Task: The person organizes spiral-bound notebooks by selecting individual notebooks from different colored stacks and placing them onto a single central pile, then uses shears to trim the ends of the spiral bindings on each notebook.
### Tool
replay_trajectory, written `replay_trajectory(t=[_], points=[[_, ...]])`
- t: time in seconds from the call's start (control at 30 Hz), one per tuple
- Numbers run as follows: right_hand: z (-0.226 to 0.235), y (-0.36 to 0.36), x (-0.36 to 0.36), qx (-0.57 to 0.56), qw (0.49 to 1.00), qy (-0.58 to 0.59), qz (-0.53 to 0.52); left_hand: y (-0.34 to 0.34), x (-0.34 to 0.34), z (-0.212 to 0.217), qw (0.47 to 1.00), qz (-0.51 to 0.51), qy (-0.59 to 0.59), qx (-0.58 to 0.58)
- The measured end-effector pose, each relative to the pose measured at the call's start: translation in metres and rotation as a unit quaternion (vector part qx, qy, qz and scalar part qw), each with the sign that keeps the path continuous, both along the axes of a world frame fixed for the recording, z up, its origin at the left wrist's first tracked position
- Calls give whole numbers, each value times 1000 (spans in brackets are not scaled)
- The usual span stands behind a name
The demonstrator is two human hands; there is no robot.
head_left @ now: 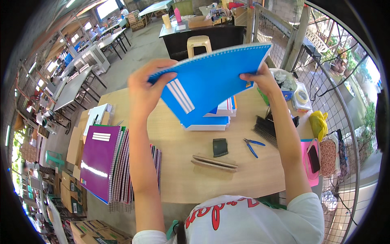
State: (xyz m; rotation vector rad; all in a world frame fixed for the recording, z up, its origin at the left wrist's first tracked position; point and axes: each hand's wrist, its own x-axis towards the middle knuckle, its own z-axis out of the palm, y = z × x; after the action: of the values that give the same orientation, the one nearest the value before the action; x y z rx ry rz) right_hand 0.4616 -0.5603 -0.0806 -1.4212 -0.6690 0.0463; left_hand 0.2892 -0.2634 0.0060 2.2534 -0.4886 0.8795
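Observation:
I hold up a blue notebook cover with pages [215, 83] above the table, its row of punched holes along the top edge. My left hand [148, 81] is closed on its left end, thumb on the blue face. At the right end my right hand [262, 79] pinches it the same way. Beneath it lies a stack of blue-covered books [207, 124], partly hidden. Nearer me are a small dark green block [220, 147], a slotted wooden bar [214, 162] and blue-handled cutters [254, 146].
Spiral notebooks with a purple cover [98, 148] are piled at the table's left edge. Black wire coils [266, 132], a yellow bag [319, 124] and a pink bag [310, 162] sit on the right. A wire-mesh fence [345, 134] runs alongside; a stool [199, 44] stands beyond the table.

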Motion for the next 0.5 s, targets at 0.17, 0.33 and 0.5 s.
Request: replay_trajectory(t=[0.17, 0.33, 0.5], points=[[-34, 19, -148, 1, 987, 53, -150, 12, -67, -138, 918, 40, 115, -377], [-129, 53, -225, -71, 979, 146, -124, 47, -109, -263, 860, 60, 224, -454], [-158, 79, -245, -137, 980, 90, -110, 85, -114, -341, 825, 4, 229, -516]])
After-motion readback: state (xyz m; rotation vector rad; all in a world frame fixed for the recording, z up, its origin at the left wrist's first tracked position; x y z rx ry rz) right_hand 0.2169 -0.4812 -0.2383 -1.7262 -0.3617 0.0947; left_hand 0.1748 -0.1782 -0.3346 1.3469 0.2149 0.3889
